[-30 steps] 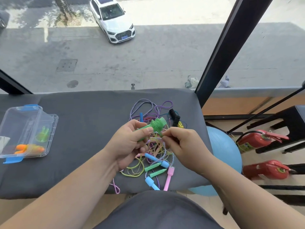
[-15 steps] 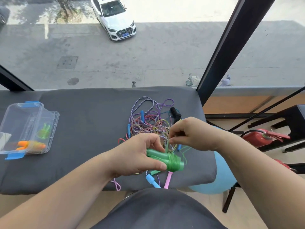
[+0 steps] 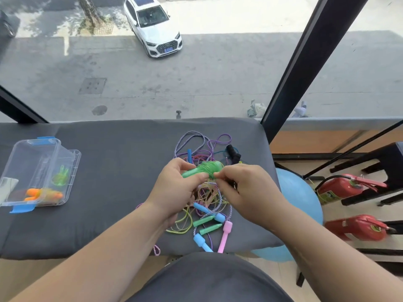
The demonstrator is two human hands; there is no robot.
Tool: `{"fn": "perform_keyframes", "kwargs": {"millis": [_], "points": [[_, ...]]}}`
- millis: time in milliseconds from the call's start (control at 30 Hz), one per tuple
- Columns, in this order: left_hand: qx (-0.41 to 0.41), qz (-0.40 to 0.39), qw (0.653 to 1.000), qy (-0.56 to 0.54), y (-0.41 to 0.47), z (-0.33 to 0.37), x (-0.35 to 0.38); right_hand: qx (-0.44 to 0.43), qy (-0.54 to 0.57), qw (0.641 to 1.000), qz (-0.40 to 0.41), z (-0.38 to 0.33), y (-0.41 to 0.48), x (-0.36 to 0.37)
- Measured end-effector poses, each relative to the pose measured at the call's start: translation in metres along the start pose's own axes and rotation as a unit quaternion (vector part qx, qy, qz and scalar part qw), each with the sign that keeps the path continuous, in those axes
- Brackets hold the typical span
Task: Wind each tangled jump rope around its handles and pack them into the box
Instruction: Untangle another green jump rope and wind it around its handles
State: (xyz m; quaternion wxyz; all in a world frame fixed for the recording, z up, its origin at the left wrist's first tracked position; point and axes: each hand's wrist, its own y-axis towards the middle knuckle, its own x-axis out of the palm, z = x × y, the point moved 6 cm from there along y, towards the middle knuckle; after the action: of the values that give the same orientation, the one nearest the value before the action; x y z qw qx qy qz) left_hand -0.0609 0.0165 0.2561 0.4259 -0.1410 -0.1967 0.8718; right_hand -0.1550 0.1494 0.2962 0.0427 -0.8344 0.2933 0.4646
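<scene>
- Left hand (image 3: 174,188): fingers are curled round the green handles (image 3: 192,172), which are held just above the pile (image 3: 209,214).
- Right hand (image 3: 246,192): the green cord (image 3: 212,167) is pinched between thumb and fingertips at the handles' far end, where the cord is seen wound round them.
- The two hands are nearly touching at the wound end.
- The pile of tangled ropes is spread on the grey pad (image 3: 120,171) under and in front of the hands; blue, pink and mint handles are seen at its near edge, black handles (image 3: 232,152) at its far right.
- Box (image 3: 28,153): clear, lid open, set on the pad well to the left, apart from the pile.
- An orange bundle (image 3: 43,194) and a lime bundle (image 3: 60,177) are seen inside the box.
- A blue ball (image 3: 301,199) is seen just right of the pad.
</scene>
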Motion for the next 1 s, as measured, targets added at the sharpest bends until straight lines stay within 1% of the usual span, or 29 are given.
{"fn": "perform_keyframes", "kwargs": {"millis": [100, 233, 267, 333, 433, 500, 567, 633, 700, 767, 833, 933, 1000], "points": [[-0.021, -0.023, 0.994, -0.109, -0.005, -0.003, 0.008, 0.007, 0.014, 1.0, 0.022, 0.005, -0.005, -0.006], [-0.038, -0.059, 0.972, -0.226, -0.004, 0.002, 0.012, 0.034, 0.085, 0.996, 0.002, 0.02, -0.01, -0.001], [-0.043, -0.08, 0.966, -0.242, -0.004, 0.003, 0.013, 0.043, 0.109, 0.993, -0.003, 0.023, -0.011, 0.001], [-0.047, -0.135, 0.961, -0.238, -0.007, 0.004, 0.015, 0.06, 0.153, 0.986, -0.026, 0.029, -0.013, 0.004], [-0.034, -0.212, 0.959, -0.185, -0.017, 0.006, 0.019, 0.084, 0.196, 0.973, -0.089, 0.035, -0.012, 0.01], [-0.028, -0.259, 0.959, -0.109, -0.022, 0.004, 0.02, 0.096, 0.191, 0.968, -0.134, 0.043, -0.009, 0.012], [-0.018, -0.295, 0.955, -0.017, -0.025, 0.002, 0.018, 0.085, 0.159, 0.968, -0.175, 0.048, -0.004, 0.012], [-0.008, -0.307, 0.95, 0.06, -0.025, 0.0, 0.016, 0.058, 0.114, 0.968, -0.214, 0.045, 0.001, 0.012], [-0.006, -0.315, 0.94, 0.135, -0.024, -0.002, 0.016, 0.022, 0.074, 0.968, -0.238, 0.036, 0.006, 0.014], [-0.003, -0.302, 0.931, 0.202, -0.021, -0.005, 0.016, -0.011, 0.037, 0.969, -0.244, 0.026, 0.011, 0.018], [0.021, -0.273, 0.927, 0.256, -0.016, -0.004, 0.016, -0.032, -0.002, 0.972, -0.232, 0.018, 0.016, 0.019], [0.072, -0.217, 0.917, 0.326, -0.011, 0.001, 0.015, -0.027, -0.037, 0.979, -0.197, 0.01, 0.018, 0.019], [0.082, -0.182, 0.924, 0.326, -0.006, 0.0, 0.012, -0.011, -0.031, 0.987, -0.155, 0.007, 0.017, 0.016]]}}
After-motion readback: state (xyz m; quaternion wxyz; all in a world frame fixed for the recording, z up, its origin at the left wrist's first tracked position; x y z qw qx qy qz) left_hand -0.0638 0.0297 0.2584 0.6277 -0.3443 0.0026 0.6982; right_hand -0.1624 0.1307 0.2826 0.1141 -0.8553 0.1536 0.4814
